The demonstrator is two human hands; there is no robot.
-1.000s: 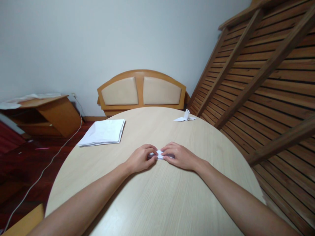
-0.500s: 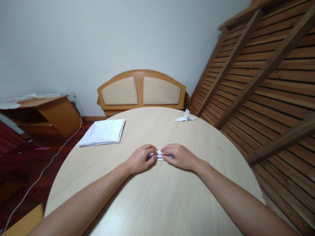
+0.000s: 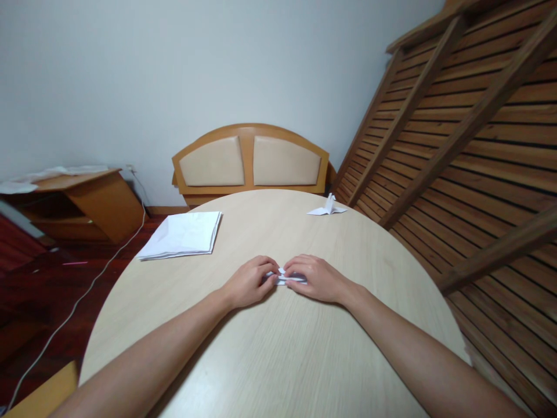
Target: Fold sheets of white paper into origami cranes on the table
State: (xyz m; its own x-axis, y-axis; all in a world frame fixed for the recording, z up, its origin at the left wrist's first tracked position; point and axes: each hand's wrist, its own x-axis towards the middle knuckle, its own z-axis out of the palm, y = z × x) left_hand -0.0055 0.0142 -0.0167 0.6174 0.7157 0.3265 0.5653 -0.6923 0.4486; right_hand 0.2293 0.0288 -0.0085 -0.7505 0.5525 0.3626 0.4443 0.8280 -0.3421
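A small folded white paper piece (image 3: 285,277) lies flat on the round pale wooden table (image 3: 270,354), near its middle. My left hand (image 3: 250,282) presses on the paper's left end with its fingers curled together. My right hand (image 3: 314,277) pinches the right end, fingers closed over it. Most of the paper is hidden under the fingers. The two hands almost touch each other.
A stack of white paper sheets (image 3: 181,234) lies at the table's far left. A finished white paper crane (image 3: 328,206) stands at the far right. Behind the table is a wooden headboard (image 3: 250,159). A slatted bed frame (image 3: 470,133) leans on the right; a low cabinet (image 3: 85,200) sits on the left.
My hands have barely shifted; the right fingers have slid slightly along the folded paper. Everything else is as before.
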